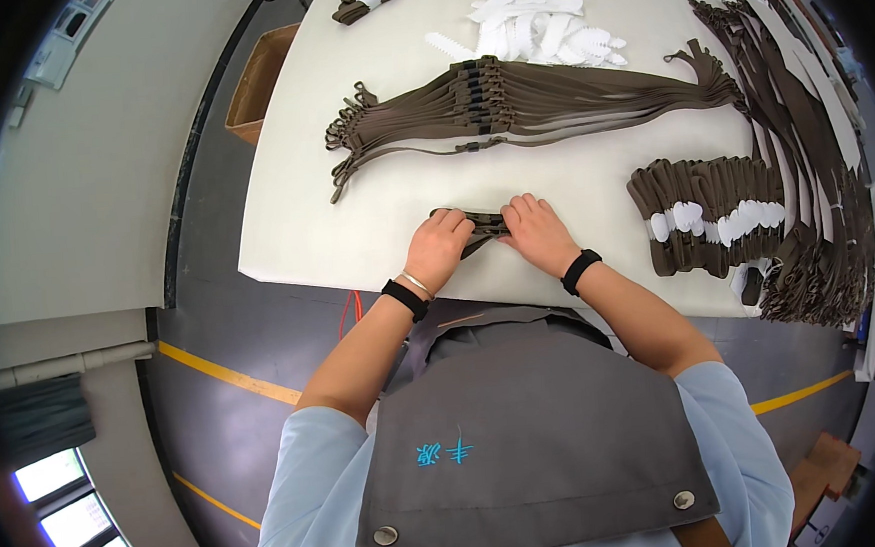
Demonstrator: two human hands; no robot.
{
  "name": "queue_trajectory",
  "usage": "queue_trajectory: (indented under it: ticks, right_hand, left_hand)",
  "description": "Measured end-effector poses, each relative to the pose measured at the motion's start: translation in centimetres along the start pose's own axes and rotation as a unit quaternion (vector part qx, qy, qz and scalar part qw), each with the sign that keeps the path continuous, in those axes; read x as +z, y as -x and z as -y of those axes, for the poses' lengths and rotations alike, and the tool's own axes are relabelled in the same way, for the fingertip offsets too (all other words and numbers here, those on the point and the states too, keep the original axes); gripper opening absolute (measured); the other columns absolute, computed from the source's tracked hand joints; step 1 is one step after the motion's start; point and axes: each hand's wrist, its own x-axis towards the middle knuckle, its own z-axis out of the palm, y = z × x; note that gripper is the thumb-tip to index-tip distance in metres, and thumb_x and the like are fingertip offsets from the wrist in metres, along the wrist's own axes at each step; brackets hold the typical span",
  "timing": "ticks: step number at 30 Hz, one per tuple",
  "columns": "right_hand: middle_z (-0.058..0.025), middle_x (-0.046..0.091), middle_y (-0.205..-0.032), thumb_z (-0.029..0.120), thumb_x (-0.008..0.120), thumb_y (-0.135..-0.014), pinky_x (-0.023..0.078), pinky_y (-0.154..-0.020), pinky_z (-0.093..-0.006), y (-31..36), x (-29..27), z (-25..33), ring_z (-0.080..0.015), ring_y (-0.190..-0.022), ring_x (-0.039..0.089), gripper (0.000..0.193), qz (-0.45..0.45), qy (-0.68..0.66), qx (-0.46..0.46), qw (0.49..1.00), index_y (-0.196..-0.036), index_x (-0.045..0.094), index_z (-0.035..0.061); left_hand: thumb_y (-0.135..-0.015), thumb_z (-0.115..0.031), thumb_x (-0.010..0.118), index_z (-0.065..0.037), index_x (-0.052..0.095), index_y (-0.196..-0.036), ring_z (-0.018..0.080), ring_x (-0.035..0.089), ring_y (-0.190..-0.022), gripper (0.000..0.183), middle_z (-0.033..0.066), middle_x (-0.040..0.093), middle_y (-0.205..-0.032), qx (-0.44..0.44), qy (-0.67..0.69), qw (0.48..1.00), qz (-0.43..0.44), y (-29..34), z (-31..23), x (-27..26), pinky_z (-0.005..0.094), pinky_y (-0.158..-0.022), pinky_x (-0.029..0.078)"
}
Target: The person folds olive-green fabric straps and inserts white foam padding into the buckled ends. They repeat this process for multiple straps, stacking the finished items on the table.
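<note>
At the near part of the white table, a folded brown strap lies between my two hands. My left hand grips its left end, with the fingers curled over it. On its other end my right hand is closed, thumb and fingers pressed together. Part of the strap is hidden under my fingers. Beyond my hands a row of long brown straps lies side by side, with dark buckles near the middle and hooks at the left ends.
White scalloped strips are heaped at the back. Folded straps with white bands stand in a row at right, beside a thick bunch of long straps along the table's edge. A cardboard box is beyond the left edge. More banded straps lie far left.
</note>
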Motion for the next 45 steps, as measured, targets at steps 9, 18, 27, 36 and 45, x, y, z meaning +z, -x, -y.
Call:
queue_trajectory:
  ticks: [9, 18, 27, 36, 45]
  right_hand:
    - [-0.0080, 0.054, -0.098, 0.033, 0.068, -0.086, 0.044, -0.081, -0.0355, -0.1, -0.2, -0.1, -0.0243, -0.097, 0.052, 0.034, -0.023, 0.021, -0.019, 0.999, -0.101, 0.057, 0.0039]
    - [-0.0066, 0.054, -0.101, 0.033, 0.065, -0.088, 0.044, -0.081, -0.0349, -0.1, 0.1, -0.4, -0.0232, -0.099, 0.052, 0.034, -0.020, 0.029, -0.034, 0.999, -0.104, 0.058, 0.0036]
    - [-0.0077, 0.055, -0.103, 0.032, 0.066, -0.088, 0.044, -0.084, -0.0357, -0.2, -0.2, -0.5, -0.0246, -0.101, 0.052, 0.037, -0.001, 0.008, -0.023, 1.000, -0.109, 0.057, 0.0033]
    - [-0.0068, 0.055, -0.103, 0.032, 0.065, -0.090, 0.045, -0.084, -0.0354, -0.4, -0.5, -0.8, -0.0231, -0.101, 0.053, 0.038, -0.004, 0.018, -0.043, 0.999, -0.114, 0.056, 0.0038]
    - [-0.0063, 0.055, -0.103, 0.030, 0.065, -0.090, 0.045, -0.083, -0.0357, -0.6, -0.3, -1.3, -0.0231, -0.100, 0.052, 0.035, -0.002, 0.009, -0.048, 0.999, -0.111, 0.056, 0.0042]
  left_hand:
    - [-0.076, -0.015, 0.070, -0.009, 0.061, -0.084, 0.0226, 0.058, -0.084, 0.014, 0.0027, 0.058, -0.086, -0.001, -0.031, 0.999, 0.019, -0.3, -0.3, 0.5, 0.0358, -0.072, 0.049]
    - [-0.075, -0.028, 0.080, -0.007, 0.050, -0.134, 0.0301, 0.053, -0.118, 0.069, 0.0118, 0.052, -0.134, -0.098, 0.016, 0.994, 0.055, 1.4, 1.2, -1.3, 0.0445, -0.101, 0.040]
    - [-0.086, -0.014, 0.065, -0.013, 0.054, -0.135, 0.0297, 0.057, -0.115, 0.050, 0.0111, 0.053, -0.132, -0.021, -0.161, 0.985, 0.054, 1.7, 0.4, -0.6, 0.0418, -0.100, 0.045]
    - [-0.082, -0.006, 0.068, -0.006, 0.061, -0.124, 0.0292, 0.061, -0.107, 0.043, 0.0112, 0.061, -0.118, -0.119, 0.039, 0.992, -0.002, 2.1, 2.1, 0.5, 0.0387, -0.090, 0.051]
    - [-0.075, -0.003, 0.077, -0.002, 0.067, -0.112, 0.0279, 0.065, -0.083, 0.038, 0.0116, 0.065, -0.105, -0.196, 0.135, 0.971, -0.034, 0.8, 1.7, -0.8, 0.0326, -0.072, 0.056]
